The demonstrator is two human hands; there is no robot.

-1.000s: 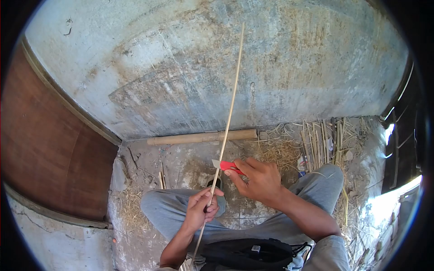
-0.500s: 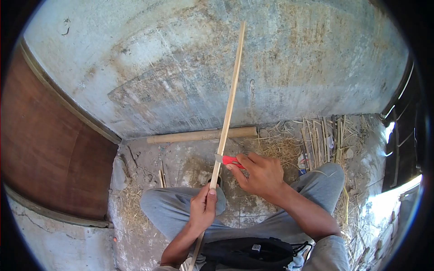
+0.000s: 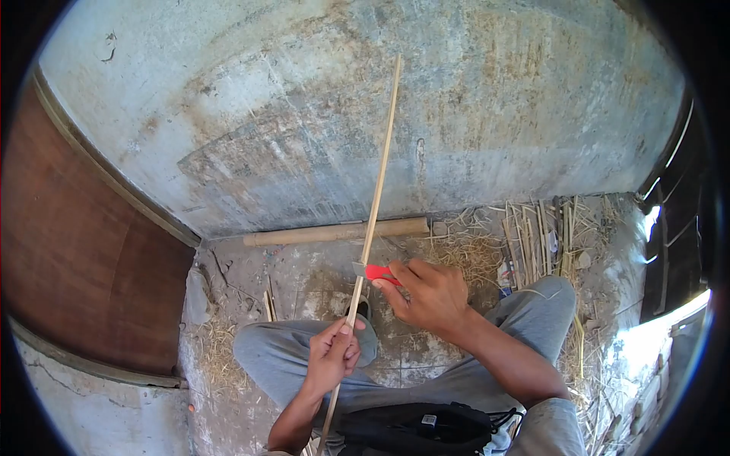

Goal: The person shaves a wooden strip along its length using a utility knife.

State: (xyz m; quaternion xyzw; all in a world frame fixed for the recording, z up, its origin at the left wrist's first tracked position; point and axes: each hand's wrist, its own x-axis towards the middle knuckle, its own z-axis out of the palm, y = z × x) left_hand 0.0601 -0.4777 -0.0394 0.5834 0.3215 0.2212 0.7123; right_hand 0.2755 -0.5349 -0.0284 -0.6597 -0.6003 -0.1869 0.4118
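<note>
A long, thin bamboo strip (image 3: 378, 190) runs up from my lap toward the wall, tilted slightly right. My left hand (image 3: 333, 356) grips it near my knee, thumb on top, with the lower end passing down beside my forearm. In my right hand (image 3: 432, 292) is a red utility knife (image 3: 382, 273), closed between thumb and fingers. The knife's blade lies across the strip, a little above my left hand. The palm side of my right hand is hidden.
A thick bamboo pole (image 3: 334, 232) lies along the foot of the stained wall (image 3: 304, 114). Bamboo sticks (image 3: 540, 235) and curly shavings (image 3: 475, 258) are heaped at the right. A brown wooden panel (image 3: 91, 243) stands at the left. A black bag (image 3: 411, 429) rests on my lap.
The strip has turned so a narrower side faces me, and its top end has dropped slightly and shifted left. The knife has moved a little left with it. My left fingers have loosened slightly.
</note>
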